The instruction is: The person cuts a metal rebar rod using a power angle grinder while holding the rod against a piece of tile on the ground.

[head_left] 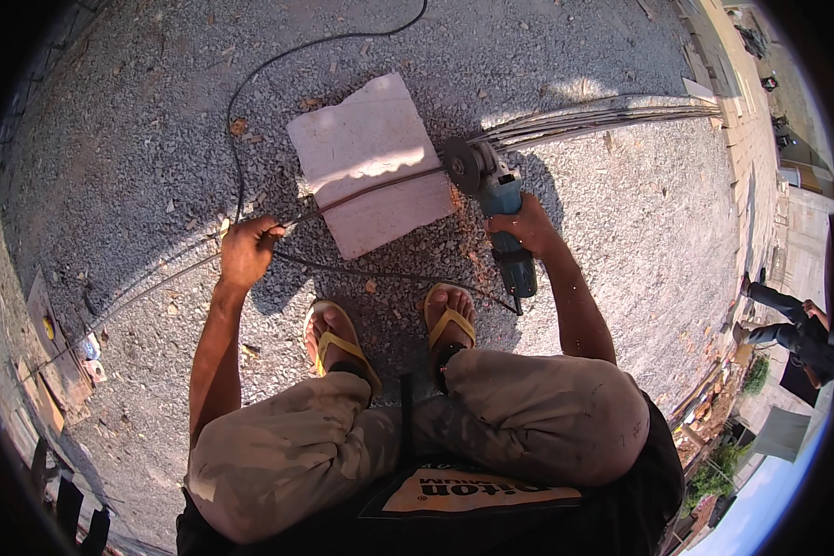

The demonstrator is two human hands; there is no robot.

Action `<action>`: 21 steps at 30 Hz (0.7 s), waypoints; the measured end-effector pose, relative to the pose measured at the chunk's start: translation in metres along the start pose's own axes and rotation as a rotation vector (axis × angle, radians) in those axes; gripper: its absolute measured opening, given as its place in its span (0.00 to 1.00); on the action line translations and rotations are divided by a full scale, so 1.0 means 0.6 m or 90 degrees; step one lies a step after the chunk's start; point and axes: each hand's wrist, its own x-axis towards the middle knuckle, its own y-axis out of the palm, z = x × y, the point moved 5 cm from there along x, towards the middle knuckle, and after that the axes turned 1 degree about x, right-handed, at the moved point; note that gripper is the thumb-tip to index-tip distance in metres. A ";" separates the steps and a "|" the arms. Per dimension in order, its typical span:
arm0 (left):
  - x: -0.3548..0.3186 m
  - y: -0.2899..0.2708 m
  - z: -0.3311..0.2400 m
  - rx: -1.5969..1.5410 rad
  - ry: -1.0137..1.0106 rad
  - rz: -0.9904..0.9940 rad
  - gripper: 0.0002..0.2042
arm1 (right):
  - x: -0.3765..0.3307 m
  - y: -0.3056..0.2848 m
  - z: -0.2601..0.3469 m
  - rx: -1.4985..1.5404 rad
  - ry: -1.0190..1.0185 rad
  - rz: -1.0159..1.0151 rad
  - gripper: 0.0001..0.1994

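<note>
My left hand [248, 250] is closed around a thin metal rod [371, 192] that crosses a pale slab [366, 139] lying on the gravel. In my right hand [530, 227] is a blue angle grinder [502, 199], gripped by its body. Its cutting disc [461, 165] is at the rod, just past the slab's right edge; whether it touches cannot be made out exactly. Orange specks, like sparks, show below the disc. A black power cord [389, 273] runs from the grinder's rear end across to the left, near my left hand.
Several long rods [612, 113] stretch to the right beyond the grinder. My feet in yellow flip-flops [329, 343] are close below the slab. More black cable [236, 111] curves over the gravel at upper left. Boards [51, 357] lie at far left. Another person [788, 320] is at far right.
</note>
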 end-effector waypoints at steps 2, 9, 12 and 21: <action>0.000 0.006 0.006 -0.003 -0.024 0.018 0.03 | 0.004 0.001 -0.007 -0.001 -0.010 0.019 0.26; -0.006 0.013 0.023 0.003 -0.016 -0.004 0.05 | 0.005 0.006 -0.010 0.023 -0.002 -0.001 0.25; -0.006 0.013 0.021 -0.002 -0.009 -0.013 0.04 | 0.011 0.005 -0.012 0.003 -0.031 -0.002 0.26; -0.004 0.005 -0.002 0.028 0.048 -0.060 0.02 | 0.029 0.007 -0.019 0.034 -0.013 0.034 0.24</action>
